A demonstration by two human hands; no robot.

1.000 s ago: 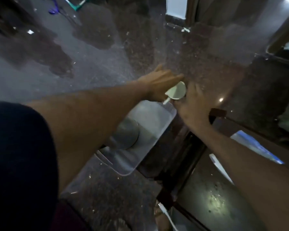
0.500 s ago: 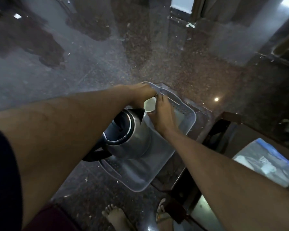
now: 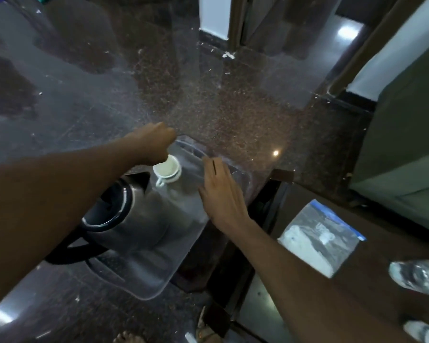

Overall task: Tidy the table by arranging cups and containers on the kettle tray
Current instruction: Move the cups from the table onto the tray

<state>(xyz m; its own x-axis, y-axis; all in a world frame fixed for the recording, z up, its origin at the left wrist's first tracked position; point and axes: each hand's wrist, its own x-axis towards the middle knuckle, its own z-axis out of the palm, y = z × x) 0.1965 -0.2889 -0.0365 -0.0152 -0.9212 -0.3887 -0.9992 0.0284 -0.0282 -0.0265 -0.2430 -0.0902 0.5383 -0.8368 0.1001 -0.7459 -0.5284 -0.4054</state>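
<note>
A clear plastic tray (image 3: 159, 280) carries a steel kettle (image 3: 134, 216) with a black handle. At the tray's far end sits a white cup (image 3: 167, 170), handle toward the kettle. My left hand (image 3: 154, 144) is curled over the cup's far rim, fingers hidden behind the fist, seemingly pinching the rim. My right hand (image 3: 221, 191) hovers flat and open over the tray's right side, holding nothing.
A dark wooden table (image 3: 295, 201) lies to the right with a clear zip bag of white contents (image 3: 320, 236) and a plastic bottle (image 3: 416, 276) lying on it. Speckled stone floor lies beyond. My bare feet (image 3: 129, 339) show below the tray.
My right hand has let go of the cup and drawn back to the right, opening flat. The left hand stays on the cup's rim. The view shifted, showing more of the table.
</note>
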